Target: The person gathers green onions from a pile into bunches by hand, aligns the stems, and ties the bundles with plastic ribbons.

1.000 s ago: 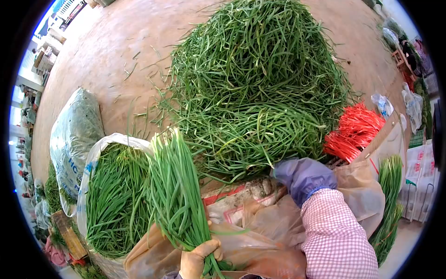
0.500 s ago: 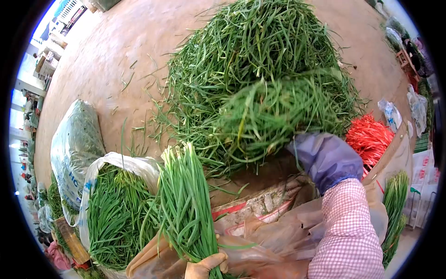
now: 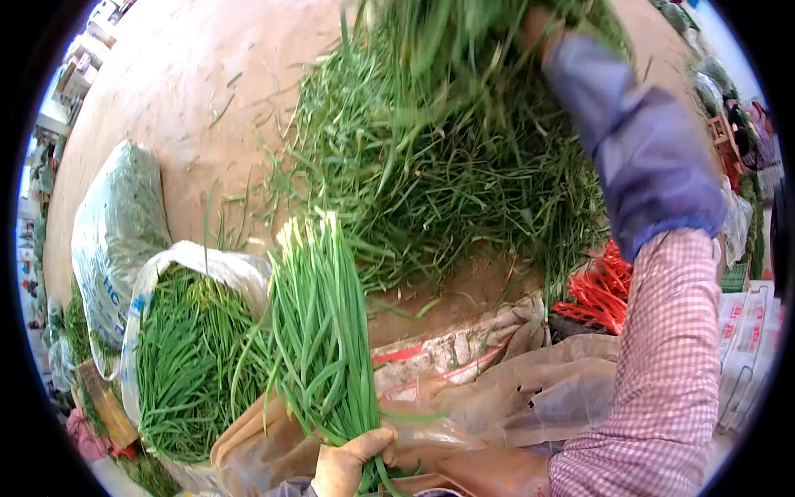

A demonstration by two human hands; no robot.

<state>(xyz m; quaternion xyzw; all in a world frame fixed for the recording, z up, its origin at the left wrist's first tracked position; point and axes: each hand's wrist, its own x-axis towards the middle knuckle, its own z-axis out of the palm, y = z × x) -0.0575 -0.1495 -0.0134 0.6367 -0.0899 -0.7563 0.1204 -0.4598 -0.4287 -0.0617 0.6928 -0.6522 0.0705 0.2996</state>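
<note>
At the bottom centre my left hand, in a tan glove, is wrapped round the lower end of a bunch of green stalks, whose pale ends point up. My right hand is at the top of the view, blurred and mostly covered by loose greens; its fingers are hidden. A purple sleeve cover lies above the checked sleeve. Around and beneath that hand spreads the large heap of long green leaves, with blurred leaves raised at its top.
An open white bag of greens stands at left, beside a full clear bag. Red ties lie right of the heap. A brown plastic sheet covers the near area. Stacked white boxes stand at far right.
My right arm has moved up and away across the heap, and leaves have lifted with it. Bare ground now shows at the heap's near edge. My left hand keeps its hold on the bunch.
</note>
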